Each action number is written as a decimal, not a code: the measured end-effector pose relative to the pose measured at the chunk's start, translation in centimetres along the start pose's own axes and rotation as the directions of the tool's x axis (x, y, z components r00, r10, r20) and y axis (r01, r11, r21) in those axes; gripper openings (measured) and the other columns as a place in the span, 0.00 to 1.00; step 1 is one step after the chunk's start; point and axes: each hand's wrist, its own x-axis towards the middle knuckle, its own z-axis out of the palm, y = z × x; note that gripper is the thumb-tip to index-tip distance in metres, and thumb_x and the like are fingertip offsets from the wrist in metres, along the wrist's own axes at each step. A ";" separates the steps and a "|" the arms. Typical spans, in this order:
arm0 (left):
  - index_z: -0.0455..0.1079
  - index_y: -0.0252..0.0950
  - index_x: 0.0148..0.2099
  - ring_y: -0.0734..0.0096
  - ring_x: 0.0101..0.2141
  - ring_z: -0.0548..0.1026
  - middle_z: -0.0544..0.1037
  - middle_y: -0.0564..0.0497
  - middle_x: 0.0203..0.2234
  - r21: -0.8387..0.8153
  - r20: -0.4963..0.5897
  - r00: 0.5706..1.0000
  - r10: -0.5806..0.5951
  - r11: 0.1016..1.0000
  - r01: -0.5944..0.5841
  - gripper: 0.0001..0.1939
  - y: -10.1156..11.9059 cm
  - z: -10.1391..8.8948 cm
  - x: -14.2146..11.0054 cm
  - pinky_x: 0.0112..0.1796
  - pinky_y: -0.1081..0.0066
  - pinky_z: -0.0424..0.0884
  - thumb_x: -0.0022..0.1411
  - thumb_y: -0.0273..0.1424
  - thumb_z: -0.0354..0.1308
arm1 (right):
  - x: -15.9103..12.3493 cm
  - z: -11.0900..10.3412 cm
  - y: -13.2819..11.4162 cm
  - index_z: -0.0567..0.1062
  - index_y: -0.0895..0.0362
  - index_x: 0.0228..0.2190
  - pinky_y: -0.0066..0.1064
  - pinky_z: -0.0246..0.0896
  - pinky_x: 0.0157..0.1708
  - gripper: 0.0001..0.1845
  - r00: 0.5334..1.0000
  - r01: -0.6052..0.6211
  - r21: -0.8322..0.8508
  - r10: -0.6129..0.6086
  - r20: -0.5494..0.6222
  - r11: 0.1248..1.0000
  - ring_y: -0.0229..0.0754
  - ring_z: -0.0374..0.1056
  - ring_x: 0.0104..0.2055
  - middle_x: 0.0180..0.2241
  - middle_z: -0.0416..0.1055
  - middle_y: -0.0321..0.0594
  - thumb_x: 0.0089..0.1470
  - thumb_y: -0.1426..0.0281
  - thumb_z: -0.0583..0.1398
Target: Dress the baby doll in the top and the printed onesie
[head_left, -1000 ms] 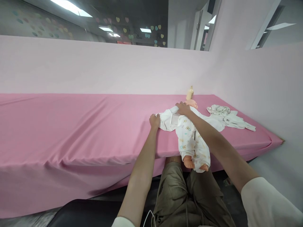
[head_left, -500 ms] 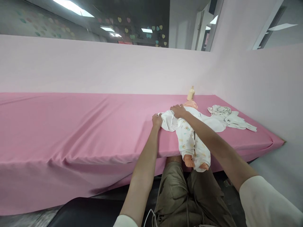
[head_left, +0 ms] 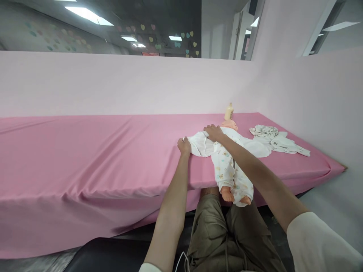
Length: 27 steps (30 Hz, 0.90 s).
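Note:
A baby doll (head_left: 222, 166) lies on its back across the pink-covered table, its feet hanging over the front edge. It wears patterned white trousers, and a white baby shirt (head_left: 200, 144) is spread out around its upper body. My left hand (head_left: 184, 145) is closed on the end of the shirt's left-side sleeve, pulling it out straight. On the doll's upper body, my right hand (head_left: 214, 133) is closed over the shirt near the shoulder, its fingertips partly hidden. My right forearm covers part of the doll's torso and legs.
A cream-coloured bottle (head_left: 229, 112) stands behind the doll's head near the wall. To the right lie crumpled white baby clothes (head_left: 279, 140). The pink table cover (head_left: 99, 158) stretches far left. A black seat (head_left: 110, 255) is below.
My left hand has moved slightly left with the sleeve end, and the sleeve is drawn out straighter. My right hand stays at the doll's shoulder. The camera view has shifted a little.

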 end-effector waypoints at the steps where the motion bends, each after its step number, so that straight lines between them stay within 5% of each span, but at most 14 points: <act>1: 0.58 0.38 0.26 0.67 0.30 0.69 0.71 0.49 0.27 0.017 -0.016 1.000 0.002 1.000 -0.001 0.13 0.0 0.0 0.0 0.36 0.67 0.67 0.63 0.36 0.48 | -0.1 -0.1 0.0 0.65 0.55 0.50 0.49 0.57 0.49 0.20 1.000 -0.017 0.014 0.017 -0.008 1.000 0.55 0.57 0.55 0.53 0.64 0.51 0.54 0.73 0.56; 10: 0.64 0.36 0.32 0.56 0.38 0.73 0.74 0.41 0.33 0.121 -0.107 0.994 -0.020 0.992 0.032 0.10 0.5 0.3 -0.3 0.42 0.59 0.68 0.64 0.33 0.46 | -0.6 -0.5 0.4 0.61 0.58 0.50 0.42 0.61 0.46 0.21 0.981 -0.153 0.145 0.167 -0.096 0.978 0.53 0.55 0.54 0.52 0.60 0.52 0.53 0.78 0.53; 27: 0.64 0.35 0.37 0.53 0.40 0.74 0.74 0.40 0.33 0.115 -0.145 0.988 -0.047 0.991 0.064 0.12 1.1 0.3 -1.5 0.40 0.59 0.68 0.67 0.35 0.43 | -0.1 -0.2 -0.5 0.59 0.61 0.49 0.41 0.60 0.45 0.25 0.919 -0.322 0.308 0.374 -0.127 0.895 0.53 0.55 0.53 0.52 0.57 0.53 0.47 0.83 0.49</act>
